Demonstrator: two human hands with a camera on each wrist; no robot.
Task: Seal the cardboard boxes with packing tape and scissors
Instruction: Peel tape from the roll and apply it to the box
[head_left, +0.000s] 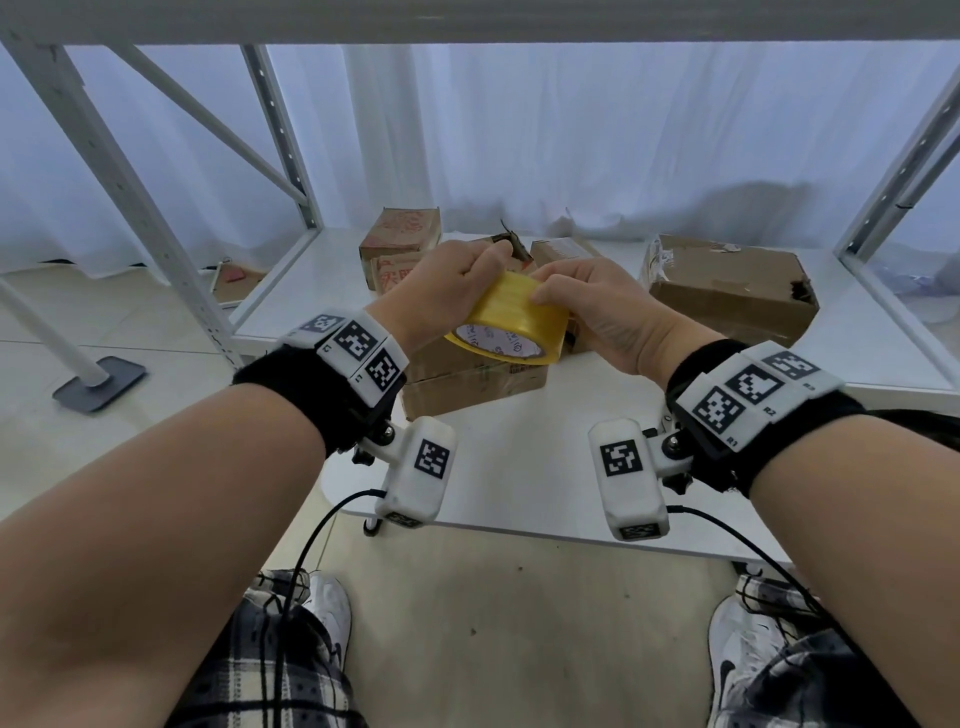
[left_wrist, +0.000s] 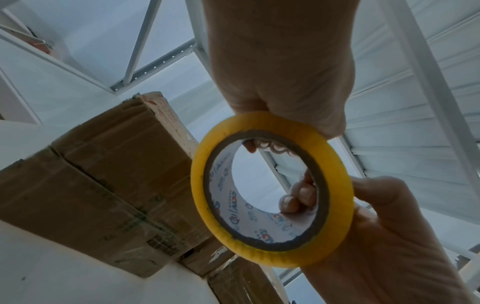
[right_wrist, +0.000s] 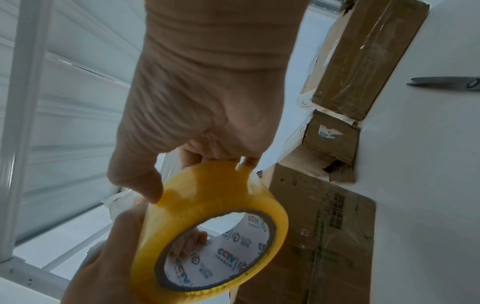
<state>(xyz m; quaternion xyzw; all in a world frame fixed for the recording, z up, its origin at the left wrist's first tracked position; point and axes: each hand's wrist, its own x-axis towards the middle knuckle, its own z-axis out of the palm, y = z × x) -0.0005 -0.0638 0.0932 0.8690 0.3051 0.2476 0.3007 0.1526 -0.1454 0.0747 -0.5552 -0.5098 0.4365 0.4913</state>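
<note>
1. Cardboard boxes (head_left: 470, 374) sit on the white shelf (head_left: 545, 467), below the hands.
2. Left hand (head_left: 447, 280) grips the yellow tape roll (head_left: 511, 322), fingers hooked through its core, likely steadying it.
3. Right hand (head_left: 597, 306) pinches the roll's outer face, probably hunting the tape end.
4. Scissors (right_wrist: 444, 84) lie on the shelf, apart.

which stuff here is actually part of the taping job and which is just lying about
For the job:
- yellow tape roll, held by the left hand and the right hand
- cardboard boxes, such as the one under the hands and the big one to the right
- scissors on the table

Just about:
- white shelf frame
- curtain
- grey floor stand
</note>
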